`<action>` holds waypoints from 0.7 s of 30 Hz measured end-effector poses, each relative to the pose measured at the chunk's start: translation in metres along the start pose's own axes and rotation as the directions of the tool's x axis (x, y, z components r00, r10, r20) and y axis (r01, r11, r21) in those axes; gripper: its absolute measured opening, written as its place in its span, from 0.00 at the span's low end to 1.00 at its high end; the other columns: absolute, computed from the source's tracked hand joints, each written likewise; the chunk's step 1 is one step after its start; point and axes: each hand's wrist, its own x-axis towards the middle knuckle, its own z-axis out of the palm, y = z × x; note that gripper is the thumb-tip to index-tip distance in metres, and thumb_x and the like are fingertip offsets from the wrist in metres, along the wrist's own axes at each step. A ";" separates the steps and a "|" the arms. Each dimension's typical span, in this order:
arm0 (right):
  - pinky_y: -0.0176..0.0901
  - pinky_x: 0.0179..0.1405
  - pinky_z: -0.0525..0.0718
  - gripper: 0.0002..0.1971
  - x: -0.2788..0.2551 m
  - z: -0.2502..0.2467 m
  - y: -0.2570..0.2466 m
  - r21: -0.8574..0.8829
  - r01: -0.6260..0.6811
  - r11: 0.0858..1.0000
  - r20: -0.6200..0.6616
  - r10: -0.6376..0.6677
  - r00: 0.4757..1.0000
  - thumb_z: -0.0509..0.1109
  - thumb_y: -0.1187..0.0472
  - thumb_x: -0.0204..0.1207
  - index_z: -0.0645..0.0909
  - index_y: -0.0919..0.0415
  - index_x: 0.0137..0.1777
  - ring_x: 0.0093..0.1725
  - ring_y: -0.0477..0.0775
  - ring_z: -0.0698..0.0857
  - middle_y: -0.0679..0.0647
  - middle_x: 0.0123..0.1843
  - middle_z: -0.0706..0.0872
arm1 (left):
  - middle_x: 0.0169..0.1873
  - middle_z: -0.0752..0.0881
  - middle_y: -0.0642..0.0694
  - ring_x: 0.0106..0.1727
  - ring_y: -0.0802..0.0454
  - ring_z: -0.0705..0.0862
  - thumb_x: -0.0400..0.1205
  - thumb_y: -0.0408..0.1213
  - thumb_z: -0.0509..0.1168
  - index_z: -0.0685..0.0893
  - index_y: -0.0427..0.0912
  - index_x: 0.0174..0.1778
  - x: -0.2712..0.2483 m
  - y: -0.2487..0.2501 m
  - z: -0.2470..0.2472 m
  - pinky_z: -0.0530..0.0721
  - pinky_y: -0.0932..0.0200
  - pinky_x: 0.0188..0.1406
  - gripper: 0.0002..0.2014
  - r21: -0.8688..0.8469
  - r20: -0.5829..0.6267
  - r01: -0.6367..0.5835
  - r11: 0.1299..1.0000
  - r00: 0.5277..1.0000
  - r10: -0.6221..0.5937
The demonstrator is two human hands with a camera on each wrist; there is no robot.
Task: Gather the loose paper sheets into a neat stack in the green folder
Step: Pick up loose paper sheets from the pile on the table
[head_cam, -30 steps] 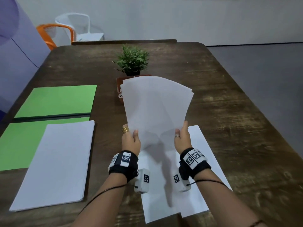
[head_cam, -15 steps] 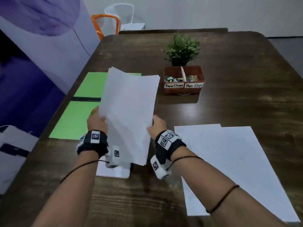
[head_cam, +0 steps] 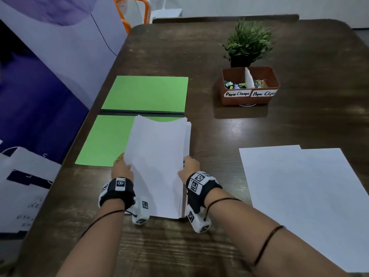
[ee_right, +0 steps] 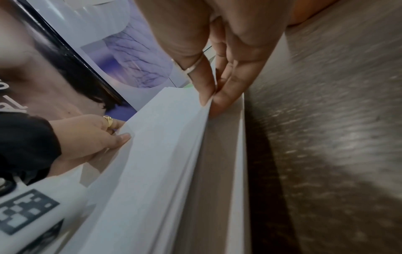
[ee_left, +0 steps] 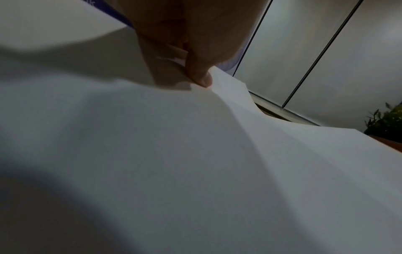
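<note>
A green folder lies open at the table's left, its near half partly covered by a white paper stack. A bundle of white sheets sits low over that stack, bowed in the middle, and I hold it from both sides. My left hand pinches its left edge between thumb and fingers. At the right edge, my right hand pinches the sheets with its fingertips. More loose sheets lie flat on the table to the right.
A brown box labelled paper clamps and paper clips stands behind, with a small potted plant beyond it. A purple banner runs along the table's left edge. An orange chair is at the far end.
Both hands carried the sheets left, from above the loose sheets at mid-table to the folder, and lowered them nearly flat onto the stack there. The head view has turned left.
</note>
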 end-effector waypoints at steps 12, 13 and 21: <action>0.52 0.68 0.73 0.31 -0.009 -0.038 0.042 -0.052 -0.070 0.996 -0.233 0.056 0.971 0.70 0.51 0.75 0.65 0.62 0.74 0.72 0.63 0.69 0.63 0.74 0.66 | 0.79 0.53 0.37 0.78 0.36 0.54 0.79 0.33 0.65 0.49 0.50 0.82 -0.033 0.055 0.009 0.57 0.37 0.75 0.40 0.128 -0.209 -0.068 0.989 0.973 0.094; 0.51 0.68 0.73 0.29 -0.011 -0.052 0.057 -0.056 -0.082 0.995 -0.280 0.063 0.958 0.70 0.52 0.75 0.67 0.61 0.73 0.71 0.63 0.70 0.62 0.73 0.67 | 0.80 0.52 0.38 0.79 0.36 0.53 0.80 0.34 0.64 0.49 0.51 0.82 -0.042 0.069 0.014 0.56 0.37 0.75 0.39 0.131 -0.181 -0.123 0.984 0.973 0.146; 0.45 0.70 0.64 0.17 -0.060 -0.190 0.248 0.008 -0.328 0.945 -0.538 0.281 0.795 0.66 0.65 0.77 0.79 0.68 0.65 0.73 0.68 0.67 0.68 0.74 0.67 | 0.82 0.42 0.40 0.83 0.44 0.44 0.86 0.43 0.53 0.45 0.41 0.82 -0.161 0.187 0.104 0.46 0.52 0.81 0.32 0.079 0.350 -0.632 0.771 0.742 0.572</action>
